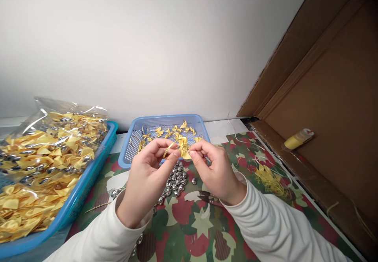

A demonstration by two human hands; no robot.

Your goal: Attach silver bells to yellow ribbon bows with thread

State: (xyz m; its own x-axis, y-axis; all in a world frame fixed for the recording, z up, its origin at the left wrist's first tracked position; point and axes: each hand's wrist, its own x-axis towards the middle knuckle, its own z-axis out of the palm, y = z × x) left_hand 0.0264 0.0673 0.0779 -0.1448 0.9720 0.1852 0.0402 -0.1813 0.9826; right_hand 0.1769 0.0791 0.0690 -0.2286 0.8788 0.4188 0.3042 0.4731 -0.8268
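Between my two hands is a yellow ribbon bow [183, 146] with a loop of gold cord. My left hand [153, 167] pinches the bow's left side and its cord loop between thumb and fingers. On the other side, my right hand [214, 165] grips the bow's right edge with thumb and forefinger. Below the hands lies a pile of small silver jingle bells [177, 181], partly covered by my left hand. Dark-bladed scissors [208, 199] rest under my right wrist, their handles hidden. Just behind, a shallow blue basket [126, 152] holds several similar yellow bows.
At left, a larger blue basket [73, 203] carries a clear plastic bag [59, 136] full of yellow bows with bells. Yellow cord scraps [268, 179] lie at right on the patterned tablecloth [203, 226]. A yellow-filled bottle [297, 139] is by the cardboard wall [327, 85].
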